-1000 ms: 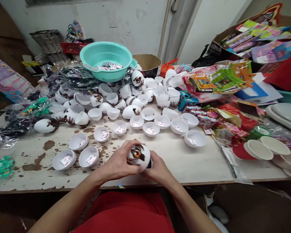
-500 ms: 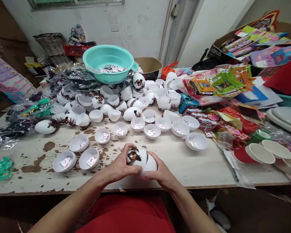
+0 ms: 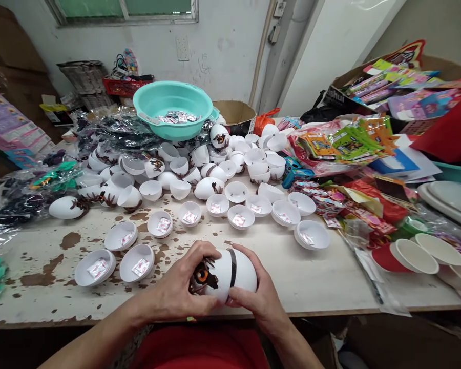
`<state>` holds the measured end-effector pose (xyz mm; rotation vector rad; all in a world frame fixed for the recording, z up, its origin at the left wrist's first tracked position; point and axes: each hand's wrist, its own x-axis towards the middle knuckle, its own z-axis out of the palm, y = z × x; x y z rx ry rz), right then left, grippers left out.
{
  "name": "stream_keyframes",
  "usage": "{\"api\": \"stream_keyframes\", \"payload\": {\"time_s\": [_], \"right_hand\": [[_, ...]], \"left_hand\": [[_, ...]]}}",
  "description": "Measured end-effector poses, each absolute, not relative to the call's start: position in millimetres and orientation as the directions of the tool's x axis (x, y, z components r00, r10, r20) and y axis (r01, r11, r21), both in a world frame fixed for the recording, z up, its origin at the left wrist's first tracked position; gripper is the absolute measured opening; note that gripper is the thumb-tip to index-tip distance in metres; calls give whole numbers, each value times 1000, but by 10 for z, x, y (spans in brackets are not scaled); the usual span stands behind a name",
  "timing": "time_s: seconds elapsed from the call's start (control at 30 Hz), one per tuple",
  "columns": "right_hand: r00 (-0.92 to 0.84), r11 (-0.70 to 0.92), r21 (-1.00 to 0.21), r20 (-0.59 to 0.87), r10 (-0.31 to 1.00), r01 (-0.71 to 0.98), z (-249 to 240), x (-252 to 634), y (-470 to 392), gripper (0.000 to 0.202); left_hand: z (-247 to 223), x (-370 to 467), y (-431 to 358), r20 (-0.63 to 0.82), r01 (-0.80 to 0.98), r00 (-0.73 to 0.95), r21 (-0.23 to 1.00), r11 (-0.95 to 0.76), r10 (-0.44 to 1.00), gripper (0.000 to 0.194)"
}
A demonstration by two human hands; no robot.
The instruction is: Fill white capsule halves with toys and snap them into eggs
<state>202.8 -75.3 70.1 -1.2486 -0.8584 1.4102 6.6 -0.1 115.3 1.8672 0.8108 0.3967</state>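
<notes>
Between my two hands, just above the table's front edge, is a white plastic egg [image 3: 223, 267] with an orange eye, brown markings and a dark band round its middle. My left hand [image 3: 184, 284] is wrapped round the end with the eye. The fingers of my right hand [image 3: 258, 287] close over the plain white end. Beyond my hands stand several white half shells [image 3: 137, 263], each with a small printed packet [image 3: 140, 267] inside. Behind them, more half shells and whole eggs [image 3: 209, 188] lie in a pile.
A turquoise basin [image 3: 146, 111] with small packets stands behind the pile. Bagged dark items [image 3: 115, 128] lie at the left. On the right are snack packets [image 3: 341, 141], a box of colourful packages [image 3: 338, 97] and paper cups [image 3: 417, 256]. The table [image 3: 330, 282] has worn paint.
The egg's tilted halves have come into line, with the dark band now straight between them. Both hands and the egg sit lower and closer to me, and the view has tipped up slightly.
</notes>
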Motion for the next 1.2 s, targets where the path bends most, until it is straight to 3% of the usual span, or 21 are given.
{"api": "stream_keyframes", "payload": {"time_s": [0.17, 0.33, 0.47, 0.57, 0.7, 0.97, 1.2], "right_hand": [[-22, -285, -939, -286, 958, -192, 827, 1974, -757, 89], [-104, -260, -947, -244, 964, -188, 830, 2079, -703, 84], [-108, -280, -937, -262, 959, -209, 797, 2087, -702, 88], [-26, -259, -940, -260, 965, -220, 748, 2084, -693, 88], [43, -250, -933, -270, 962, -259, 700, 2105, -653, 80], [23, -284, -916, -303, 953, -283, 610, 2095, -598, 68], [-26, -317, -882, -330, 944, -349, 533, 2076, -520, 59]], "left_hand": [[1156, 94, -34, -216, 426, 615, 901, -88, 759, 56], [1131, 48, -45, 85, 257, 739, 881, -397, 668, 60], [1085, 29, -20, 109, 230, 770, 872, -433, 629, 64], [1062, 34, 13, 45, 270, 764, 884, -382, 643, 70], [1061, 37, 5, -152, 368, 744, 906, -209, 650, 78], [1051, 117, 25, -138, 424, 691, 872, -244, 709, 70], [1124, 150, 159, -351, 462, 685, 887, -8, 639, 64]]}}
